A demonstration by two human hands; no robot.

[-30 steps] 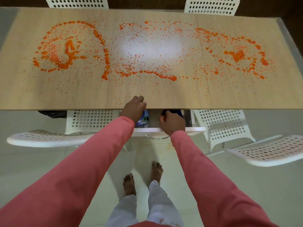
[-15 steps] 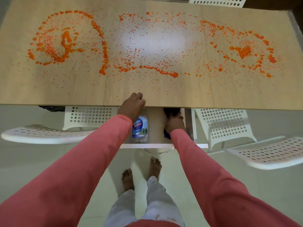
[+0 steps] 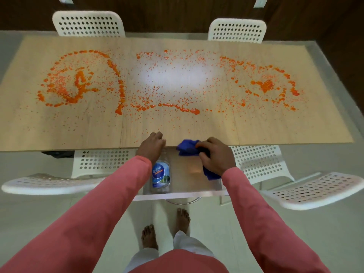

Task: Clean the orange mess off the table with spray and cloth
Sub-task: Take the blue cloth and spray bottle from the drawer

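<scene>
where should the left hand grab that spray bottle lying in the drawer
Around the clear body of the spray bottle, reaching down from above. It lies flat in the open drawer, top end under the table edge beneath the left hand, so only the body is exposed.

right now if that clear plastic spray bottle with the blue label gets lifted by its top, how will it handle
The clear plastic spray bottle with the blue label lies on its side in the drawer, so it may roll. It looks mostly see-through, probably light. The left hand covers its top, so the grip is unclear.
</scene>
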